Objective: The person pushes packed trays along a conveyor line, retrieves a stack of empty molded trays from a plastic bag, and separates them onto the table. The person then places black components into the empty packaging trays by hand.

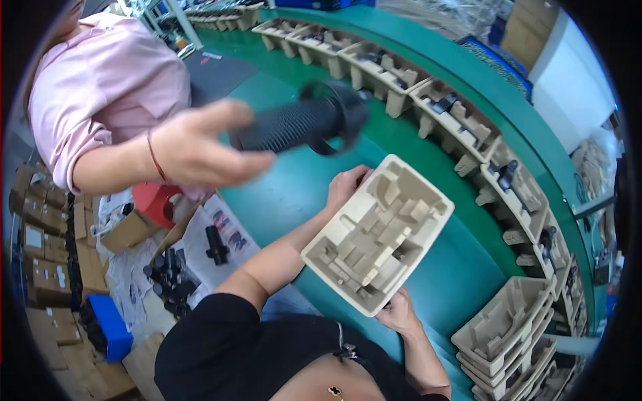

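My tray [374, 237] in matt, pulpy-looking paper, the ribbed cylinder [293, 127] in dull plastic, the tabletop [277, 194] smooth, faintly glossy.

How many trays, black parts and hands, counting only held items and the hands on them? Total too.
Trays: 1 (beige tray)
Black parts: 1 (ribbed black part, motion-blurred)
Hands: 3 (wearer's left hand and right hand on the tray; co-worker's hand on the black part)
Total: 5

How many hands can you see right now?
3: your left hand and right hand at the pale tray, a co-worker's hand around a black ribbed tube. Others may be hidden.
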Demonstrator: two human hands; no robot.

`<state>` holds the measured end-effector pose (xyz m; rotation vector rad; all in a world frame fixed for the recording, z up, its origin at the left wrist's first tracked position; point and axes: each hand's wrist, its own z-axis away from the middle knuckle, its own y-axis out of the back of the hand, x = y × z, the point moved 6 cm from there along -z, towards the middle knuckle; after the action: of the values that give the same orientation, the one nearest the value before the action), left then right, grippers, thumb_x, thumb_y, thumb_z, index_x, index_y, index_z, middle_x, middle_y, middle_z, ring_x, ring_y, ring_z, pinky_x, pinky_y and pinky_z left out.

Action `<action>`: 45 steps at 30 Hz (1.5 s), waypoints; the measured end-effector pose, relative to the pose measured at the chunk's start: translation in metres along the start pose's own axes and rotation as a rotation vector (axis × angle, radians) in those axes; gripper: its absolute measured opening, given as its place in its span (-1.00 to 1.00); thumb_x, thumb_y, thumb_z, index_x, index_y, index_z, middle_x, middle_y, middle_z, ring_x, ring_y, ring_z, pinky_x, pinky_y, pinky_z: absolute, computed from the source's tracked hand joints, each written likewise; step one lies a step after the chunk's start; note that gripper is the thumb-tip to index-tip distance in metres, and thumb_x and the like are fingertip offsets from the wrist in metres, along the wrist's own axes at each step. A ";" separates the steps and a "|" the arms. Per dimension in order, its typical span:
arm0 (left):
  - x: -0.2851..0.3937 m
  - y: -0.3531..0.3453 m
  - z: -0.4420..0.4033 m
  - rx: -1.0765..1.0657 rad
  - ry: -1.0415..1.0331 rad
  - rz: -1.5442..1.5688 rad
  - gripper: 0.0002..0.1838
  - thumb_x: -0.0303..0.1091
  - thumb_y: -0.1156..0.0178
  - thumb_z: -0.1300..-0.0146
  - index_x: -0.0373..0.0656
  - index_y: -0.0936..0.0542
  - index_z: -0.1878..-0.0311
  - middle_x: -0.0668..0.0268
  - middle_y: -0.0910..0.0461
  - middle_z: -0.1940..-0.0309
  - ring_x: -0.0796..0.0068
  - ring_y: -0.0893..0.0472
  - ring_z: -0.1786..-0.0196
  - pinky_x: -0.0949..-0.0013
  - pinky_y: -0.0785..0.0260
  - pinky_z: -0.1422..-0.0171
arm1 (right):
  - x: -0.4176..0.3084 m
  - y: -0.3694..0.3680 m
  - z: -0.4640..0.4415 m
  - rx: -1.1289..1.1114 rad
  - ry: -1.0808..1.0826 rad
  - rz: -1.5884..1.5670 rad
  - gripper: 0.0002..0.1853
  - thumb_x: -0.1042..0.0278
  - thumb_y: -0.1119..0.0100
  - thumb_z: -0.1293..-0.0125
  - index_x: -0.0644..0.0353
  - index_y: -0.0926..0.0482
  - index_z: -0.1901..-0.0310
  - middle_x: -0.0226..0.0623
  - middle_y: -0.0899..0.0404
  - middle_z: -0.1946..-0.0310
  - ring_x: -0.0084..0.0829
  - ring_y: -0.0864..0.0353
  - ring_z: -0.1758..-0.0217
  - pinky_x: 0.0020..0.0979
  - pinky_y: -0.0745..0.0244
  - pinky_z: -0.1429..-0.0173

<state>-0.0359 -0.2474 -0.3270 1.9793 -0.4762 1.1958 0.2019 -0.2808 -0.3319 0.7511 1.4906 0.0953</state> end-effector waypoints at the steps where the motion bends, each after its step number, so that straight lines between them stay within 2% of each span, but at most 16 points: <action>1: 0.004 0.006 -0.008 -0.003 -0.007 -0.033 -0.74 -0.19 -0.06 -0.28 -0.17 -0.54 0.39 0.16 -0.56 0.55 0.24 -0.53 0.52 0.21 -0.38 0.36 | -0.003 0.001 -0.004 0.022 0.041 -0.007 -0.65 0.44 -0.30 0.10 0.26 -0.60 0.19 -0.04 -0.60 0.17 0.02 -0.56 0.08 -0.17 -0.48 -0.02; 13: 0.027 0.012 0.003 -0.065 0.017 0.594 -0.78 -0.21 -0.04 -0.28 -0.11 -0.54 0.37 0.29 -0.56 0.55 0.40 -0.52 0.54 0.23 -0.40 0.36 | -0.025 0.003 -0.021 0.110 0.172 0.017 -0.56 0.37 -0.34 0.05 0.26 -0.55 0.06 -0.02 -0.56 0.08 -0.01 -0.48 -0.08 -0.19 -0.44 -0.12; 15: 0.017 -0.009 0.021 -0.363 0.749 1.184 -0.81 -0.22 -0.02 -0.28 -0.05 -0.54 0.37 0.37 -0.55 0.52 0.50 -0.51 0.52 0.28 -0.42 0.34 | -0.023 0.000 -0.022 0.084 0.158 0.029 -0.58 0.36 -0.34 0.03 0.26 -0.56 0.07 -0.05 -0.56 0.08 -0.02 -0.48 -0.08 -0.19 -0.43 -0.12; 16: -0.008 -0.010 0.014 -0.326 0.720 1.181 -0.81 -0.22 -0.02 -0.28 -0.05 -0.54 0.37 0.37 -0.55 0.52 0.50 -0.51 0.52 0.28 -0.42 0.34 | -0.024 -0.003 -0.022 0.063 0.197 0.028 -0.58 0.36 -0.34 0.03 0.26 -0.56 0.07 -0.05 -0.56 0.08 -0.02 -0.48 -0.08 -0.19 -0.43 -0.12; 18: -0.055 -0.025 -0.001 -0.572 0.682 1.144 -0.79 -0.16 -0.02 -0.28 -0.06 -0.54 0.31 0.33 -0.55 0.50 0.48 -0.54 0.43 0.32 -0.45 0.27 | -0.016 -0.007 -0.023 0.003 0.128 0.058 -0.59 0.35 -0.33 0.01 0.27 -0.56 0.08 -0.05 -0.56 0.09 -0.01 -0.51 -0.02 -0.18 -0.45 -0.10; 19: -0.066 -0.021 -0.004 -0.530 0.661 1.136 -0.79 -0.16 -0.02 -0.28 -0.06 -0.54 0.31 0.33 -0.55 0.50 0.48 -0.54 0.43 0.32 -0.45 0.27 | -0.018 -0.010 -0.027 -0.020 0.167 0.053 -0.59 0.35 -0.33 0.01 0.27 -0.56 0.08 -0.05 -0.56 0.09 -0.01 -0.51 -0.02 -0.18 -0.45 -0.10; 22: -0.034 0.006 -0.017 -0.248 0.010 0.044 -0.60 -0.11 0.03 -0.33 -0.21 -0.44 -0.07 0.10 -0.58 0.21 0.36 -0.60 0.31 0.25 -0.50 0.23 | -0.019 -0.007 -0.028 0.040 0.153 0.084 -0.71 0.48 -0.23 -0.03 0.31 -0.57 0.14 -0.06 -0.60 0.17 -0.05 -0.60 0.13 -0.21 -0.48 -0.01; 23: -0.034 0.016 -0.018 -0.239 0.012 0.041 -0.60 -0.11 0.03 -0.33 -0.21 -0.44 -0.07 0.10 -0.58 0.21 0.36 -0.60 0.31 0.25 -0.50 0.23 | -0.021 -0.006 -0.030 0.033 0.160 0.083 -0.71 0.48 -0.23 -0.03 0.31 -0.57 0.14 -0.06 -0.60 0.17 -0.05 -0.60 0.13 -0.21 -0.48 -0.01; 26: -0.035 0.018 0.012 -0.913 0.867 1.378 -0.67 -0.18 0.00 -0.33 -0.21 -0.49 -0.01 0.13 -0.60 0.30 0.38 -0.58 0.37 0.27 -0.48 0.27 | -0.011 0.002 -0.034 0.186 -0.084 -0.199 -0.70 0.50 -0.26 -0.09 0.30 -0.56 0.10 -0.12 -0.60 0.17 -0.16 -0.58 0.14 -0.30 -0.50 0.03; 27: -0.030 0.011 0.017 -0.909 0.873 1.377 -0.67 -0.18 0.00 -0.33 -0.21 -0.49 -0.01 0.13 -0.60 0.30 0.38 -0.58 0.37 0.27 -0.48 0.27 | -0.016 0.000 -0.036 0.184 -0.086 -0.204 -0.70 0.50 -0.26 -0.09 0.30 -0.56 0.10 -0.12 -0.60 0.17 -0.16 -0.58 0.14 -0.30 -0.50 0.03; 29: -0.043 0.004 0.009 0.069 0.954 1.889 -0.77 -0.29 -0.02 -0.35 -0.23 -0.59 0.23 0.25 -0.63 0.37 0.49 -0.57 0.35 0.35 -0.47 0.25 | -0.024 0.000 -0.041 0.279 -0.103 -0.342 -0.73 0.52 -0.24 -0.12 0.28 -0.58 0.10 -0.15 -0.61 0.20 -0.22 -0.58 0.16 -0.34 -0.50 0.06; 30: -0.045 0.000 0.006 0.072 0.957 1.889 -0.77 -0.29 -0.02 -0.35 -0.23 -0.59 0.23 0.25 -0.63 0.37 0.49 -0.57 0.35 0.35 -0.47 0.25 | -0.025 0.001 -0.041 0.326 -0.116 -0.409 -0.74 0.54 -0.24 -0.13 0.28 -0.58 0.10 -0.17 -0.61 0.21 -0.25 -0.58 0.17 -0.35 -0.49 0.08; 33: -0.038 0.026 -0.028 0.026 0.177 0.489 -0.74 -0.27 0.01 -0.38 -0.27 -0.57 0.20 0.28 -0.62 0.48 0.63 -0.50 0.49 0.53 -0.38 0.43 | -0.029 0.001 -0.045 0.201 0.029 -0.147 -0.73 0.51 -0.25 -0.12 0.25 -0.59 0.09 -0.19 -0.62 0.22 -0.26 -0.58 0.19 -0.35 -0.49 0.09; 34: -0.040 0.025 -0.029 0.028 0.178 0.489 -0.74 -0.27 0.01 -0.38 -0.27 -0.57 0.20 0.28 -0.62 0.48 0.63 -0.50 0.49 0.53 -0.38 0.43 | -0.033 -0.002 -0.046 0.137 0.105 -0.017 -0.72 0.50 -0.26 -0.12 0.24 -0.60 0.09 -0.19 -0.62 0.22 -0.26 -0.58 0.19 -0.35 -0.48 0.09; 37: -0.039 0.022 -0.028 -0.023 0.139 0.299 -0.70 -0.23 0.04 -0.41 -0.26 -0.58 0.21 0.30 -0.62 0.49 0.68 -0.49 0.49 0.59 -0.34 0.47 | -0.034 -0.004 -0.048 0.142 0.114 -0.002 -0.72 0.49 -0.27 -0.12 0.22 -0.60 0.09 -0.21 -0.62 0.23 -0.27 -0.58 0.20 -0.35 -0.48 0.09; 45: -0.043 0.027 -0.030 -0.020 0.169 0.286 -0.70 -0.23 0.02 -0.40 -0.26 -0.59 0.24 0.33 -0.62 0.51 0.68 -0.49 0.49 0.58 -0.33 0.46 | -0.035 -0.007 -0.053 0.141 0.110 0.014 -0.75 0.48 -0.27 -0.12 0.21 -0.62 0.11 -0.22 -0.62 0.24 -0.26 -0.58 0.20 -0.36 -0.48 0.09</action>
<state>-0.0921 -0.2444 -0.3454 1.8154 -0.6980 1.5139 0.1466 -0.2829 -0.2997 0.8818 1.6092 0.0435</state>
